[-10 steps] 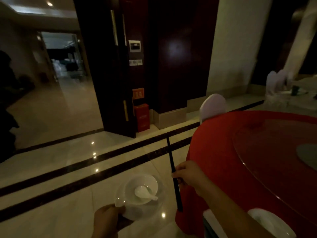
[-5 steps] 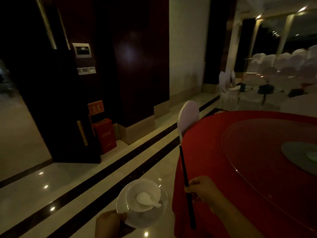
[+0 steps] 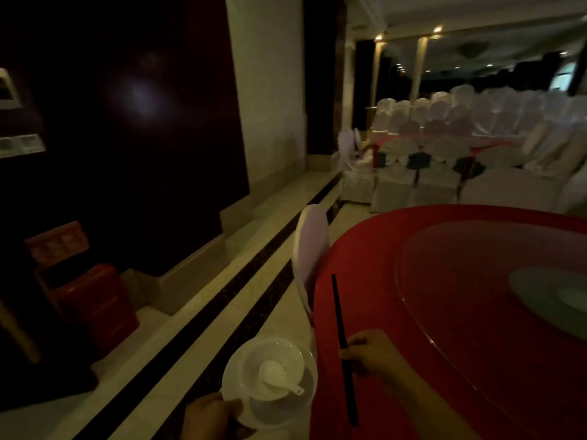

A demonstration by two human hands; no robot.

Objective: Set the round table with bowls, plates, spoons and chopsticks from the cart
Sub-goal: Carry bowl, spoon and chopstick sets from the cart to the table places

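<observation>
My left hand (image 3: pixel 209 419) grips the near rim of a white plate (image 3: pixel 233 379) at the bottom centre. On the plate stands a white bowl (image 3: pixel 286 354) with a white spoon (image 3: pixel 276 377) lying in it. My right hand (image 3: pixel 370 352) holds dark chopsticks (image 3: pixel 338 309) that point up and away over the edge of the round table's red cloth (image 3: pixel 365 265). The plate hangs over the floor just left of the table edge. A glass turntable (image 3: pixel 451 281) covers the table's middle.
A white-covered chair (image 3: pixel 313 246) stands against the table's left edge. Dark wood wall panels and a red box (image 3: pixel 95 300) lie to the left across the tiled floor. Rows of white-covered chairs (image 3: pixel 444 147) and another red table fill the far right.
The view has swung right, away from the doorway, bringing the hall's chairs into sight. Both hands keep their grips, and the chopsticks now lie over the red cloth.
</observation>
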